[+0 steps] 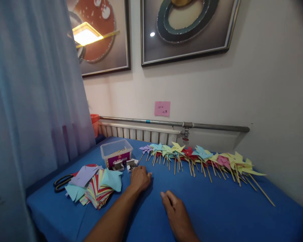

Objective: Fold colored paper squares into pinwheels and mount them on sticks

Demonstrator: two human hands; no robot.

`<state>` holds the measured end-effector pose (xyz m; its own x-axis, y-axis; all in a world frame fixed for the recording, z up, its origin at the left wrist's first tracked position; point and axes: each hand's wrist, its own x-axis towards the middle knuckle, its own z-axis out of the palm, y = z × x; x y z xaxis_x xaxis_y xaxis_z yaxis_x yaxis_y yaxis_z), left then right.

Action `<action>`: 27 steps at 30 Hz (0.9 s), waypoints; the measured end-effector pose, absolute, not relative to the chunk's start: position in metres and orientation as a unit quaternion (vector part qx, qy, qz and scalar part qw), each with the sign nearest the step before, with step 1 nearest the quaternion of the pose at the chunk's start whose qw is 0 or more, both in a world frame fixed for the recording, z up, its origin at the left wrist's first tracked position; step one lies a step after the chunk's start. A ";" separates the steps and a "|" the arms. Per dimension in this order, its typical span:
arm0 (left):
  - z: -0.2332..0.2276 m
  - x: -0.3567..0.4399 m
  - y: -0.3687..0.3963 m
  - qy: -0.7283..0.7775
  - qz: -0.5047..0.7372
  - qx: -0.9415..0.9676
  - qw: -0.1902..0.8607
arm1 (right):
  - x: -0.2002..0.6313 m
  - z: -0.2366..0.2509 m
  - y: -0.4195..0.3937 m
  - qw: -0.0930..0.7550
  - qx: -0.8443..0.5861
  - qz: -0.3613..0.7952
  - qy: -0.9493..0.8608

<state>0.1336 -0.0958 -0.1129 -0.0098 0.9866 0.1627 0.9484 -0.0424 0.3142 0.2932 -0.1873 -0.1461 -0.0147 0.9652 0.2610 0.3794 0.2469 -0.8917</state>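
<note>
My left hand [140, 178] reaches forward to a small open white box [131, 164], its fingers bent down at the box's front edge and its thumb apart to the right. The fingertips are partly hidden. Beside that box stands a second small box [118, 166], also open. My right hand [176, 210] rests lower and to the right over the blue cloth, with thumb and curled fingers close together. Whatever it may hold is hidden. Left of my left hand lie a fanned stack of coloured paper pieces [99, 190] and a light blue cut paper square [111, 179].
Behind the small boxes stands a clear plastic tub [117, 151] holding thin sticks. Paper pinwheels [202, 152] on sticks lie in a long row along the wall side. Scissors [62, 183] lie at left by purple paper [84, 175]. A curtain [40, 84] hangs at left.
</note>
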 end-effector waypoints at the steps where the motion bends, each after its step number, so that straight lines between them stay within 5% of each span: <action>1: -0.114 0.136 -0.093 0.697 0.173 0.693 0.061 | 0.293 -0.146 -0.187 0.467 -0.525 0.316 -0.638; 19: -0.110 0.138 -0.104 0.741 0.174 0.648 0.043 | 0.294 -0.146 -0.184 0.460 -0.526 0.324 -0.638; 27: -0.091 0.135 -0.144 0.650 0.177 0.738 0.038 | 0.296 -0.140 -0.185 0.467 -0.522 0.321 -0.637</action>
<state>0.1348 -0.1436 -0.0912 0.0932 0.9728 0.2123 0.9458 -0.1531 0.2865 0.2959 -0.1855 -0.1402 -0.0186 0.9655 0.2599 0.3645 0.2486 -0.8974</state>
